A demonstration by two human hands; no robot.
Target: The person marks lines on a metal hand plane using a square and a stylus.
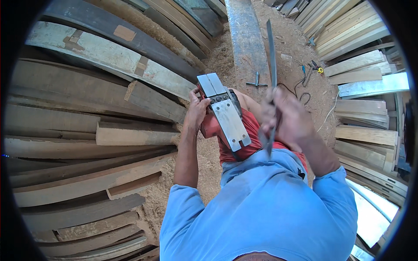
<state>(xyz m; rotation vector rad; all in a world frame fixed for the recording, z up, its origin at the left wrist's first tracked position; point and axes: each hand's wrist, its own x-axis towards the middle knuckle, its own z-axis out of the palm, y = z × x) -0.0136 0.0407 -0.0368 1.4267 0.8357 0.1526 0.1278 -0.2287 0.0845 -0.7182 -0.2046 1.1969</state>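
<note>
My left hand (197,110) is closed around the end of a red electric planer (227,122), its flat silver sole turned up, with bolts and the cutter slot showing across the middle. The planer rests against my lap, over red shorts. In my right hand (288,115) is a long, thin, dark metal strip (272,56), held roughly upright with its upper end pointing away from me. That hand is smeared by motion, but its fingers are wrapped round the strip. Whether the strip is a file or a blade I cannot make out. Its lower end is beside the planer, apart from the sole.
A T-handled wrench (257,80) lies on a worn plank bench (248,35) ahead of me. Stacked boards (65,87) crowd the left, with more timber (352,30) along the right. A dark cord (297,89) and a yellow-handled tool (320,69) lie on the sawdust-covered floor.
</note>
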